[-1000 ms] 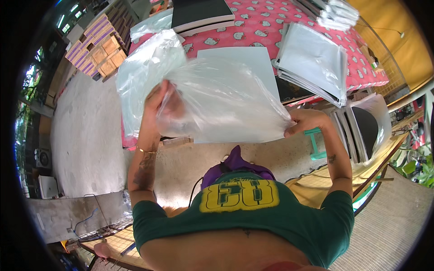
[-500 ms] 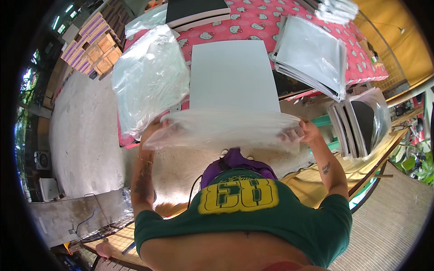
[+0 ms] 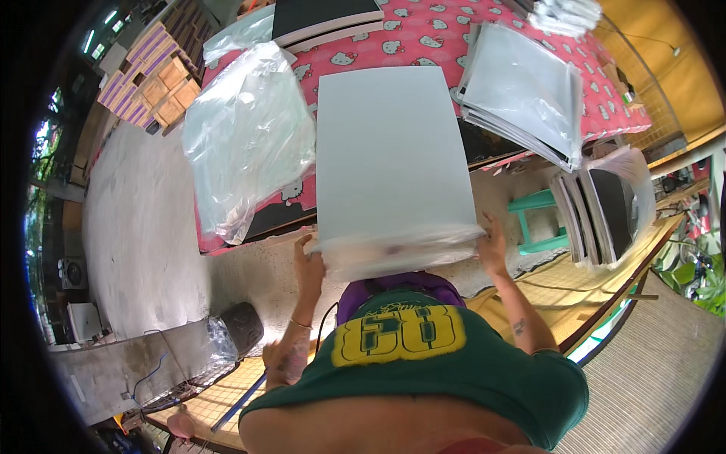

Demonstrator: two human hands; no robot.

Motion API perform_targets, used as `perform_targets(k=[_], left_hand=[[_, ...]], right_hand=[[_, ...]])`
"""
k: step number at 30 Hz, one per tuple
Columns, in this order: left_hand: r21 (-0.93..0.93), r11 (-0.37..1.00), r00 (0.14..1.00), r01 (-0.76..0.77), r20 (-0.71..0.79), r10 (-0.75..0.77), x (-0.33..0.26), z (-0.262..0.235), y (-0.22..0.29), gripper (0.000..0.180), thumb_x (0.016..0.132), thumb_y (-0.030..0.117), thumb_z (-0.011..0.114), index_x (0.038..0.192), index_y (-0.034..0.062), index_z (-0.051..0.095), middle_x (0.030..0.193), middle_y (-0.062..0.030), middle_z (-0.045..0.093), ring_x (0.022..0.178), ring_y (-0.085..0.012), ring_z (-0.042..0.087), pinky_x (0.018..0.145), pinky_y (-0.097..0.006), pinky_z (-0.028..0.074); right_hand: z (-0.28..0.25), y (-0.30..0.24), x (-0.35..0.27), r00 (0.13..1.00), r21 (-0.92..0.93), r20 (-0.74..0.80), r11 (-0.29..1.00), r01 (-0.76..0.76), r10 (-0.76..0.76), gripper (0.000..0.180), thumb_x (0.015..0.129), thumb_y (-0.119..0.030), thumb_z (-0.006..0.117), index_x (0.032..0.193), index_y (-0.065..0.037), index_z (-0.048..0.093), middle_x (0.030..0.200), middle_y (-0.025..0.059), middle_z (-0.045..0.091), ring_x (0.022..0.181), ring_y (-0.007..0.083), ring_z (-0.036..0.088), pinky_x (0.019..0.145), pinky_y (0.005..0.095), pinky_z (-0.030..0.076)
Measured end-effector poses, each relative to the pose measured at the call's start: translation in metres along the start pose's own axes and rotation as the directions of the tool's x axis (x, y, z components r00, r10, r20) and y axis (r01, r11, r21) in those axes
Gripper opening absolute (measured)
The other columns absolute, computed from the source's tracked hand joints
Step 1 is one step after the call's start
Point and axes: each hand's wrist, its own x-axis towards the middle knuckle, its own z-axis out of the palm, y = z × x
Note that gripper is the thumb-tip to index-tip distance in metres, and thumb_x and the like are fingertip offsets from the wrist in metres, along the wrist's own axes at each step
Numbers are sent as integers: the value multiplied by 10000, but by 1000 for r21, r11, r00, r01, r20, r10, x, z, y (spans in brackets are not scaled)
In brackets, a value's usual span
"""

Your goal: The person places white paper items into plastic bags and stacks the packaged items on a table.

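Observation:
A large pale-grey board (image 3: pixel 389 144) lies flat on the table, its near end sticking out over the edge toward me. Clear plastic bag (image 3: pixel 401 261), smeared by motion, is bunched along that near end. My left hand (image 3: pixel 310 266) is closed at the board's near left corner, gripping the bag's side. At the near right corner my right hand (image 3: pixel 491 246) pinches the other side of the bag. The fingertips are partly hidden by plastic and blur. Left of the board lies a pile of clear plastic bags (image 3: pixel 253 136); on its right is a stack of bagged boards (image 3: pixel 522 87).
A pink patterned cloth (image 3: pixel 408 38) covers the table. Black-topped boards (image 3: pixel 325 19) sit at the far side. More bagged boards (image 3: pixel 605 204) stand by a green stool (image 3: pixel 541 223) at right. Cartons (image 3: pixel 159 72) are stacked far left, beyond the concrete floor (image 3: pixel 144 227).
Both hands have come closer together and nearer my body, drawing the plastic down. The bag, spread wide before, is now narrowed around the board's near end, and more of the board shows.

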Motion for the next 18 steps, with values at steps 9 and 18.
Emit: perform_targets(k=[9, 18], left_hand=[[-45, 999, 998, 10, 54, -8, -13, -14, 32, 603, 768, -10, 495, 1353, 124, 432, 814, -94, 656, 548, -176, 565, 556, -293, 481], [-963, -2, 540, 271, 150, 828, 40, -125, 204, 546, 857, 316, 556, 1318, 63, 411, 1319, -138, 449, 1166, -268, 465, 1027, -488, 342]], right_hand=[[3, 2, 0, 939, 1, -137, 948, 318, -315, 495, 740, 52, 441, 1223, -37, 503, 856, 85, 612, 582, 119, 555, 503, 258, 481], [-45, -247, -18, 774, 892, -27, 334, 304, -633, 445, 912, -302, 491, 1282, -60, 445, 1283, 83, 495, 1151, 233, 487, 1035, 376, 334]])
